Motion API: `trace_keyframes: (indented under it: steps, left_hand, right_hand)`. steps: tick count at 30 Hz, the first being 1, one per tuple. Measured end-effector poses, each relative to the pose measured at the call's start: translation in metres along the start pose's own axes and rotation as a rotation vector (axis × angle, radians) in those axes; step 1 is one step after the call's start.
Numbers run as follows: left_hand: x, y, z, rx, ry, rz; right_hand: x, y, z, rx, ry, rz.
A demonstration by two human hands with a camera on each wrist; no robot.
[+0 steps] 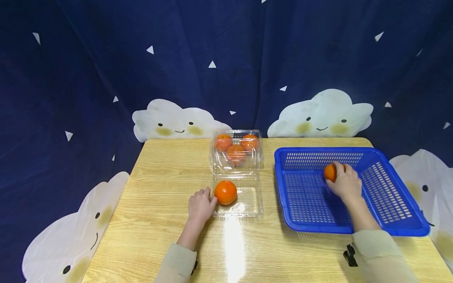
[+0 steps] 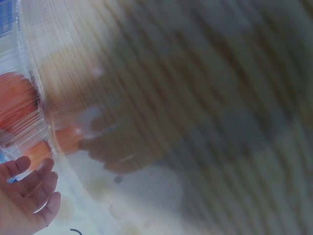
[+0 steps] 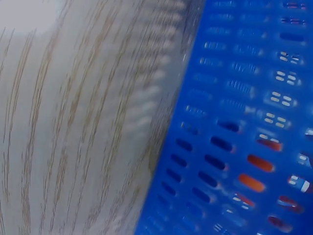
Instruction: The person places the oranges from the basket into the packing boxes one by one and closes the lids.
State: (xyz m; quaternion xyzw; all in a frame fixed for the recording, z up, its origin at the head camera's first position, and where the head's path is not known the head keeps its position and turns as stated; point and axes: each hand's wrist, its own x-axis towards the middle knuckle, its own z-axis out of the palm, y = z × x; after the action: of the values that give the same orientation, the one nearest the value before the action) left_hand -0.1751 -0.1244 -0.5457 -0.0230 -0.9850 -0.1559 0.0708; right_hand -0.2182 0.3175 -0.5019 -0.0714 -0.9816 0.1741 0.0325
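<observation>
My right hand [image 1: 346, 181] reaches into the blue plastic basket [image 1: 301, 227] and grips an orange [image 1: 330, 172] over its floor. In the right wrist view, bits of orange colour show through the slots of the basket wall [image 3: 195, 142]; the hand itself is hidden there. My left hand [image 1: 201, 205] rests at the left edge of an unfolded clear plastic clamshell box [image 1: 249, 200], its fingers loosely bent and beside one orange [image 1: 225, 192] in the near half. Several fingers of the left hand [image 2: 32, 196] appear in the left wrist view, holding nothing.
Three oranges [image 1: 236, 154] sit together in the far half of the clamshell. Both containers stand on a light wooden table [image 1: 170, 169], the basket reaching its right side. Behind the table hangs a dark blue curtain [image 1: 226, 86] with white clouds.
</observation>
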Motion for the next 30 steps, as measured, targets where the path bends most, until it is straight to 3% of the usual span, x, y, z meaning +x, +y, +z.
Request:
trace_keyframes:
  steps: [18, 30]
  left_hand:
    - [0.001, 0.000, 0.002, 0.001, 0.007, -0.002]
    - [0.001, -0.001, 0.002, -0.004, -0.002, -0.007]
  right_hand:
    - [0.012, 0.011, -0.001, 0.007, -0.105, 0.034]
    - [0.017, 0.015, 0.010, -0.018, -0.083, 0.030]
